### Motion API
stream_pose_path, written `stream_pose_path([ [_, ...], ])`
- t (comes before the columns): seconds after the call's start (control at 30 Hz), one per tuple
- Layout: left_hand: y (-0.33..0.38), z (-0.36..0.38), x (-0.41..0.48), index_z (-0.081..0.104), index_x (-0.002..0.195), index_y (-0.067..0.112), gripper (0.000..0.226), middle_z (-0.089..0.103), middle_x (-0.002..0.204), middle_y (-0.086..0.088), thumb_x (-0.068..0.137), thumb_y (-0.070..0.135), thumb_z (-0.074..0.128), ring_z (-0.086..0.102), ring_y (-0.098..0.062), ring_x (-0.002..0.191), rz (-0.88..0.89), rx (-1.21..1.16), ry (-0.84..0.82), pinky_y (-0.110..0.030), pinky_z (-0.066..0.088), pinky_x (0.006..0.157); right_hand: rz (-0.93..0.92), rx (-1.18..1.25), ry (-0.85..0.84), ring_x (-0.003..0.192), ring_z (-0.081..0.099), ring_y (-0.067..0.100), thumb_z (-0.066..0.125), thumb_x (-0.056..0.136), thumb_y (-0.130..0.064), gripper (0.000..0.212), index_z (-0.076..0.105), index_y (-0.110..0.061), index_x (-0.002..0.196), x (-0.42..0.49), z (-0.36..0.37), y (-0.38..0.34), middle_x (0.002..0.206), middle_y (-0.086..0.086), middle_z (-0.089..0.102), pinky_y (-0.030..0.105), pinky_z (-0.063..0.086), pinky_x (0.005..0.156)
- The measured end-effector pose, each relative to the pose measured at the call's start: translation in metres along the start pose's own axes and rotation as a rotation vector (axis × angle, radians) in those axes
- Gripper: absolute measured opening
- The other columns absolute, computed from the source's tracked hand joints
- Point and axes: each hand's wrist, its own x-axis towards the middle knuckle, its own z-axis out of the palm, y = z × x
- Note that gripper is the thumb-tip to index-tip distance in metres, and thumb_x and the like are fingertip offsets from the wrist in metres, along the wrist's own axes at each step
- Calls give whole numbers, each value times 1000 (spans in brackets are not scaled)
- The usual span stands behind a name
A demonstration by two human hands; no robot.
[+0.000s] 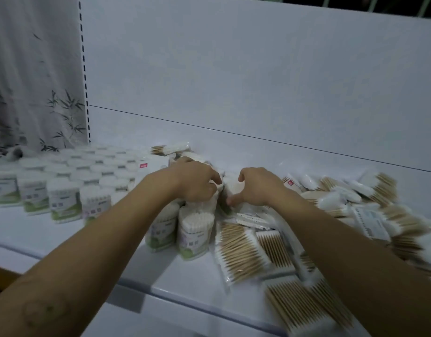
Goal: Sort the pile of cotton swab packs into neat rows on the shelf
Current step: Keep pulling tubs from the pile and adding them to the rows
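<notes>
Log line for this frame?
left hand: grips upright tub | right hand: cupped, grip unclear | tub rows: left | flat packs: piled right

You face a white back panel (233, 76) crossed by a thin dark seam (233, 133), with a slotted upright (84, 69) along its left edge. To your left hangs a pale curtain (27, 76) printed with bamboo. The light is dim over the white shelf (27, 229) below.

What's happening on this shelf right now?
A person is sorting cotton swabs on a white shelf. The left hand grips an upright tub in the middle cluster; the right hand curls beside it, grip unclear. Tidy rows of tubs stand to the left, and a loose pile of flat packs lies on the right.
</notes>
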Motion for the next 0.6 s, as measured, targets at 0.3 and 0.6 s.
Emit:
stream_pose_path([
  [0.3,-5,14,8,40,145,31,47,37,154,2,100,40,31,12,-11,148,29,123,-120,-43,-14,117,-191,-122,71,113,54,17,65,91,-31,33,63,-32,123,-16,-5,0,126,-3,60,31,44,88],
  [0.6,8,10,6,47,141,30,44,45,148,3,101,37,29,18,-14,147,55,234,-148,-47,-11,117,-193,-51,52,121,51,19,62,91,-29,41,59,-30,132,-17,7,-1,133,-1,57,30,42,93],
])
